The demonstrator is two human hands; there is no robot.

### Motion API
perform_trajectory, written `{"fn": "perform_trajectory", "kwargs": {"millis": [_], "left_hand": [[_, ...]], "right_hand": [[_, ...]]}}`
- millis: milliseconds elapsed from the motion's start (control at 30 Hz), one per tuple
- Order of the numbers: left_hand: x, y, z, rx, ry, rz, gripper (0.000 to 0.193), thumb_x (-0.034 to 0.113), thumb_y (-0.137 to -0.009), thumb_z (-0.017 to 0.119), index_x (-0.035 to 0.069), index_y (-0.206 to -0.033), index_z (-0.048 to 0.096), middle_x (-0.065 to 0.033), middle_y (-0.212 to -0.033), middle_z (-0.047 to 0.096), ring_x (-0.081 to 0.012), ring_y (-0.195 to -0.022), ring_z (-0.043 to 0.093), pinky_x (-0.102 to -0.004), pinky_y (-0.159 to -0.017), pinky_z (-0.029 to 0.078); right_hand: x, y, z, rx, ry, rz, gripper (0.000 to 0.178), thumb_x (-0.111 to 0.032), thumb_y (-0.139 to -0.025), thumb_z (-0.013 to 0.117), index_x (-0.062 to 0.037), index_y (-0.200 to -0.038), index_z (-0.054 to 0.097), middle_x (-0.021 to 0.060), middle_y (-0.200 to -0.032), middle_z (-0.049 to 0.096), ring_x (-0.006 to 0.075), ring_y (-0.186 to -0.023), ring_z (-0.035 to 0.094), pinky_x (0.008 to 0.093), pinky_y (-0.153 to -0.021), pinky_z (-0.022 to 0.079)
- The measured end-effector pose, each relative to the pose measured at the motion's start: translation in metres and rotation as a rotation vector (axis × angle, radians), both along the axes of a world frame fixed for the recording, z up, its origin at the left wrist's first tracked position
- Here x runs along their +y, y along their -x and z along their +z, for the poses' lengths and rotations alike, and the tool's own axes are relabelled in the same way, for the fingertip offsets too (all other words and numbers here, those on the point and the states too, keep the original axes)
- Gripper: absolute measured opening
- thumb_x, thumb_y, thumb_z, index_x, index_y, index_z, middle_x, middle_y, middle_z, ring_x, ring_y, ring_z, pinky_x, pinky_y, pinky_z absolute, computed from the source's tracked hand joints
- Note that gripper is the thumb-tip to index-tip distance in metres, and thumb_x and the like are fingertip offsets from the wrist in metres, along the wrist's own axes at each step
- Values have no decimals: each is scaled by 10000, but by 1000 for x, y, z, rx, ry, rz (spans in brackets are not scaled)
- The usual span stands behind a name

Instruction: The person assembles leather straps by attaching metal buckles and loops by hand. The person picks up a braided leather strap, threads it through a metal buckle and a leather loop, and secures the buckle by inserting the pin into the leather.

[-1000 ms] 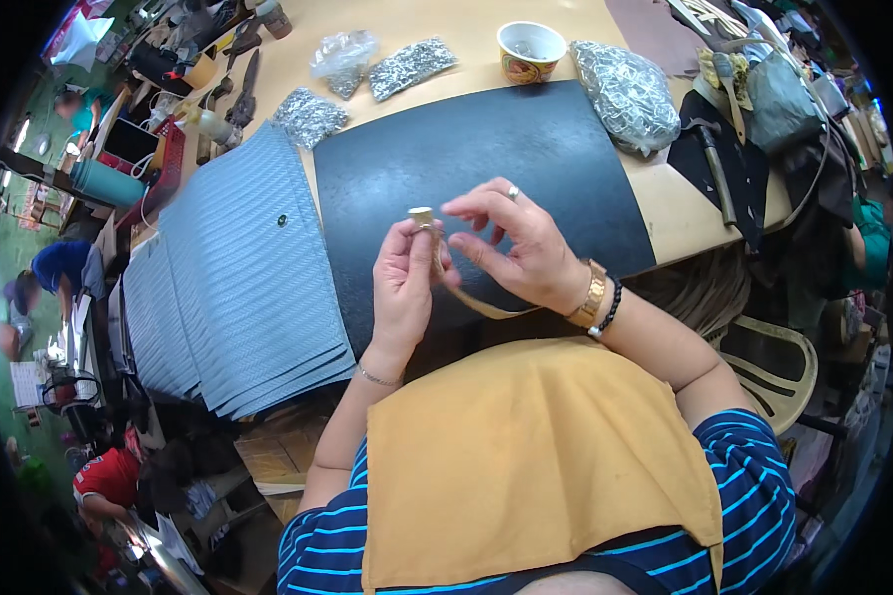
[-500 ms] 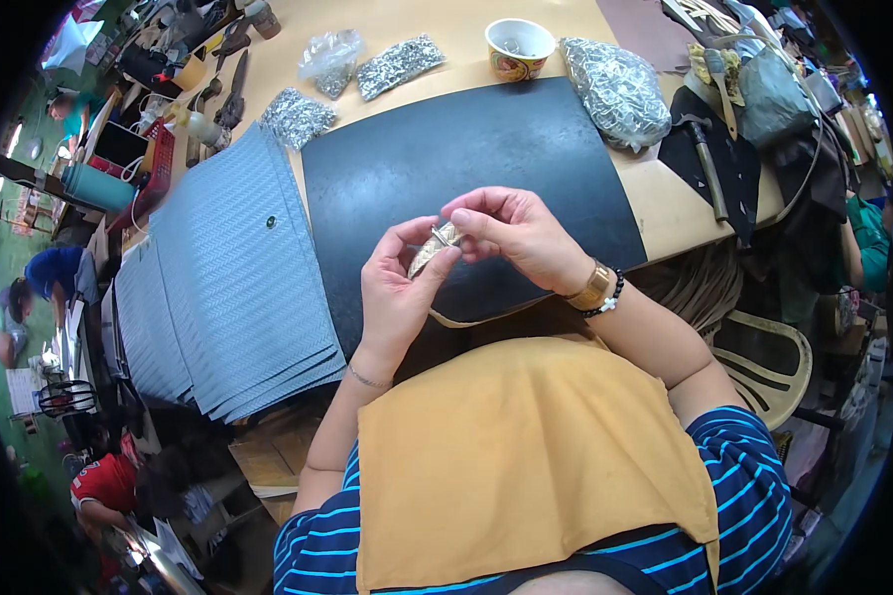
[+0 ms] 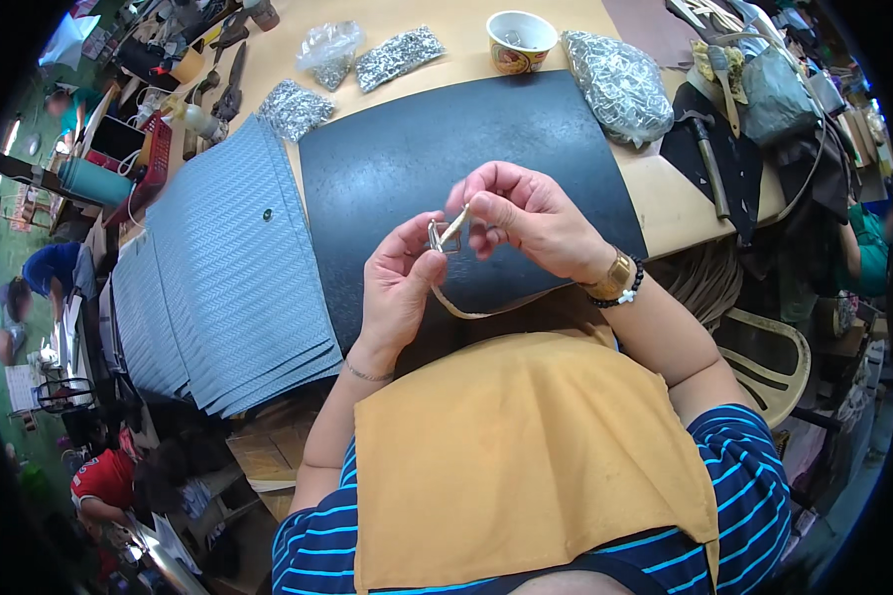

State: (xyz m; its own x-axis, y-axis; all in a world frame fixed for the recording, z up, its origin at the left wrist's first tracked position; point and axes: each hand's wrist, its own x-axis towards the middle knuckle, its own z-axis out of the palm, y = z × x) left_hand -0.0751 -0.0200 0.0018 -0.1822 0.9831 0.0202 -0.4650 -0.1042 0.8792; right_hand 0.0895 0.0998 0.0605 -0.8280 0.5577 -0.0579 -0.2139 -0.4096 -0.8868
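Over the black mat [image 3: 387, 159] my two hands work close together. My left hand [image 3: 395, 283] pinches a small silver metal buckle [image 3: 436, 236] between thumb and fingers. A narrow tan strap [image 3: 454, 226] passes at the buckle, and my right hand [image 3: 536, 223] grips its end between thumb and forefinger. The rest of the strap hangs in a loop below my hands, by the mat's near edge. Exactly how the strap threads through the buckle is too small to tell.
Left of the mat lies a stack of blue woven-pattern sheets [image 3: 228, 258]. Beyond it are bags of small metal parts [image 3: 400, 58], a paper cup [image 3: 519, 45] and a larger bag of metal rings [image 3: 617, 87]. A hammer [image 3: 706, 164] lies right; other people sit far left.
My right hand has moved up and right, drawing the strap end out from the buckle. The buckle now shows more plainly in my left hand, and the strap's loop hangs visible below.
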Motion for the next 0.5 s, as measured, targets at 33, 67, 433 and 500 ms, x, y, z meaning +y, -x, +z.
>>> {"fn": "perform_trajectory", "kwargs": {"millis": [33,67,433,500], "left_hand": [[1,-2,0,-73,-4,5,403,108,-894,695,28,-1268,568,1,-1084,636,-38,-775,529,-202,-668,428],[3,-3,0,-147,-10,8,405,121,-895,696,30,-1269,569,-3,-1090,638,-41,-784,531,-208,-677,433],[1,-3,-9,-582,52,-151,382,157,-872,719,96,-1224,584,-59,-1120,657,-158,-921,651,-307,-815,541],[-4,0,-19,-669,92,-238,369,162,-870,721,115,-1214,594,-64,-1113,663,-172,-929,661,-326,-826,550]], "right_hand": [[-2,0,2,11,-86,17,168,-178,-958,616,-46,-1062,602,17,-960,651,68,-837,612,242,-746,547],[-3,0,3,22,-174,31,175,-153,-954,619,-34,-1083,613,28,-991,661,71,-861,618,243,-756,547],[-8,4,-1,-13,-88,-122,235,-107,-914,664,-5,-1125,640,81,-979,706,100,-863,672,254,-764,574],[-11,4,-7,-8,70,-143,151,-69,-908,660,-2,-1041,634,93,-962,690,136,-858,681,263,-749,582]]}}
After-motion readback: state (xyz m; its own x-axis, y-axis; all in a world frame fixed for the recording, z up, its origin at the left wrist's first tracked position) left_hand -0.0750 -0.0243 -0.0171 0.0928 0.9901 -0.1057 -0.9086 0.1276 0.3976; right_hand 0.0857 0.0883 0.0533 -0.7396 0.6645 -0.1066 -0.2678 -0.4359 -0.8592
